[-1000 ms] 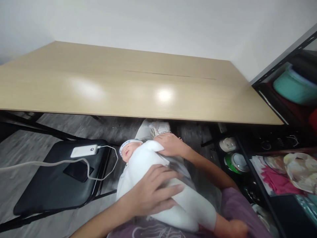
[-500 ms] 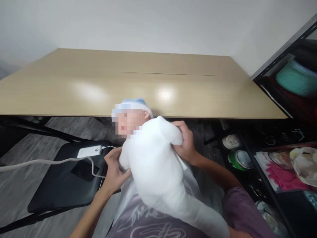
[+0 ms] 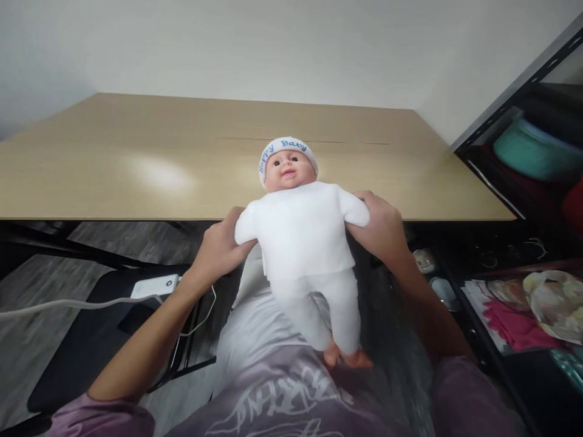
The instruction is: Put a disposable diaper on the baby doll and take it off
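While both forearms are reaching forward, the left hand (image 3: 221, 246) and right hand (image 3: 380, 227) are gripping the doll (image 3: 303, 243) under its arms, fingers closed around its sides. Dressed in white with a lettered cap, it is hanging upright between them, facing the person, before the bench (image 3: 136, 164).

One camera sits on the person's head, facing forward and tilted down over their lap. The left hand (image 3: 218, 249) and right hand (image 3: 382, 227), gripping a doll (image 3: 303, 237), appear close in the middle. Beyond lie a table (image 3: 136, 176) and wall (image 3: 273, 48); a shelf (image 3: 514, 100) edges the right.
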A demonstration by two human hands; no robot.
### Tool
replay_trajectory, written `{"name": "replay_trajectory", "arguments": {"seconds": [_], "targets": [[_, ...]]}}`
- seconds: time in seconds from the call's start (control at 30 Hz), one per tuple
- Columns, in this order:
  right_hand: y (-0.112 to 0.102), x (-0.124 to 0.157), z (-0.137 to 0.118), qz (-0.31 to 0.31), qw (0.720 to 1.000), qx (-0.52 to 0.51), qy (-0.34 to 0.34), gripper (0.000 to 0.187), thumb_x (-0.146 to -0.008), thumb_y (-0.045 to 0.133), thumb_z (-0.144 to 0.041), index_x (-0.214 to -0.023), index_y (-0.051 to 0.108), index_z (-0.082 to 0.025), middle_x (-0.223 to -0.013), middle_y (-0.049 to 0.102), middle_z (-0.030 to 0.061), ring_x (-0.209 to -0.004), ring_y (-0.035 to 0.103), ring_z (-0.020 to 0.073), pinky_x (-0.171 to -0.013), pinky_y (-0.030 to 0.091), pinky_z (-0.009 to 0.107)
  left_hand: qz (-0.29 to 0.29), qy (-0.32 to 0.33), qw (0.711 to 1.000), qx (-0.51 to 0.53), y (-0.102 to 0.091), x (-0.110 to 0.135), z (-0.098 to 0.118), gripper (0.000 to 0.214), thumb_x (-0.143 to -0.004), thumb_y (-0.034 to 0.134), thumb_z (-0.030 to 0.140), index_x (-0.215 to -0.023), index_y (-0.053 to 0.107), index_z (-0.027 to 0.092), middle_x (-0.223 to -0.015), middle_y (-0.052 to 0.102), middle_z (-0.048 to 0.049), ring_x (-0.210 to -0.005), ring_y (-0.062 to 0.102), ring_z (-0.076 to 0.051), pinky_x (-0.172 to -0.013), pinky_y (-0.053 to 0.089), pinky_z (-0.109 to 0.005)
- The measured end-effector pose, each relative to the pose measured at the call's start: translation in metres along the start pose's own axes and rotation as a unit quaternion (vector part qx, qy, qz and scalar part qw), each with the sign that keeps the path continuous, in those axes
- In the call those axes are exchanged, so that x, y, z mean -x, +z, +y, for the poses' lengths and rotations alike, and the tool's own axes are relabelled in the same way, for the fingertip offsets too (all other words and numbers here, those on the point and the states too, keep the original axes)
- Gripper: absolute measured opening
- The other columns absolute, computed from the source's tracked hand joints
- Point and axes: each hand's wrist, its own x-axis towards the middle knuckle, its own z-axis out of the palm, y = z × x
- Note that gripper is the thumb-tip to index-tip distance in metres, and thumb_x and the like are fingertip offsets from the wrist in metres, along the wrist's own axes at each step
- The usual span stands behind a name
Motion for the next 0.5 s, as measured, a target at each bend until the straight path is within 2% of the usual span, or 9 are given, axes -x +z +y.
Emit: {"name": "replay_trajectory", "arguments": {"seconds": [0.27, 0.5], "targets": [[0.031, -0.023, 0.056, -0.058, 0.994, 0.089, -0.016, 0.027, -0.103, 0.068, -0.048, -0.112, 0.073, -0.023, -0.109, 0.08, 0.0137, -0.103, 0.072, 0.037, -0.082, 0.054, 0.044, -0.062, 0.055, 0.996, -0.015, 0.012, -0.069, -0.015, 0.066, -0.093, 0.055, 0.076, -0.133, 0.061, 0.024, -0.115, 0.083, -0.0127, -0.105, 0.08, -0.044, -0.078, 0.056, -0.042], [0.053, -0.041, 0.09, -0.113, 0.99, 0.075, 0.036, 0.041, -0.105, 0.063, -0.064, -0.11, 0.074, -0.025, -0.104, 0.081, 0.0114, -0.096, 0.074, 0.0365, -0.075, 0.05, 0.043, -0.086, 0.065, 0.994, -0.029, 0.017, -0.122, -0.039, 0.061, -0.093, 0.06, 0.066, -0.137, 0.064, 0.025, -0.124, 0.083, -0.0118, -0.109, 0.079, -0.041, -0.08, 0.055, -0.042]]}}
